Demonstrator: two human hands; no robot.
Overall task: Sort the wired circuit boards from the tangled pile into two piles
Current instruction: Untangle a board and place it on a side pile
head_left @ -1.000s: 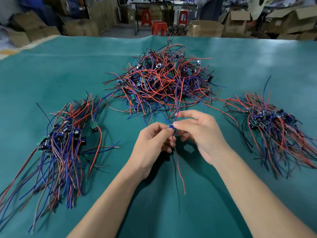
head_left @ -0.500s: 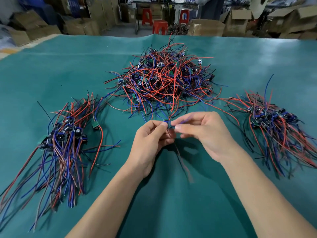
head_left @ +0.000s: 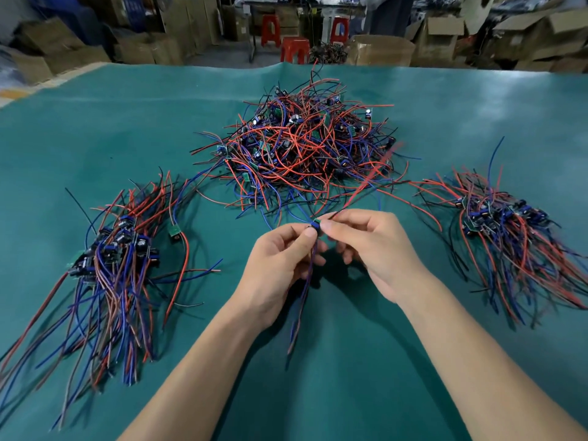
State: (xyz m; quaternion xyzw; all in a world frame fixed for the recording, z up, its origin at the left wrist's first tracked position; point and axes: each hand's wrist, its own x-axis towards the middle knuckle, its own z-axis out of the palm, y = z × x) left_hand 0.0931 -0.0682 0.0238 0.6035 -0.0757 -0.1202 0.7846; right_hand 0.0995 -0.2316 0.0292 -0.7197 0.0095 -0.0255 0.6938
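Both the left hand [head_left: 280, 259] and right hand [head_left: 372, 246] pinch one wired board [head_left: 315, 226] above the counter [head_left: 366, 361], between the tangled pile [head_left: 305, 148] and two sorted piles [head_left: 117, 256] [head_left: 509, 224].

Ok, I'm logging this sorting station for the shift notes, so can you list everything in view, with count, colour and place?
tangled pile: one, red, blue and black wires with small boards, centre far on the table
left pile: one, wires roughly aligned, left side
right pile: one, same colours, right side
held circuit board: one, small, blue-green, between both hands, wires hanging down
table: one, teal cover
stools: three visible, red, beyond the table
cardboard boxes: many, brown, background
left hand: pinches the board
right hand: pinches the board
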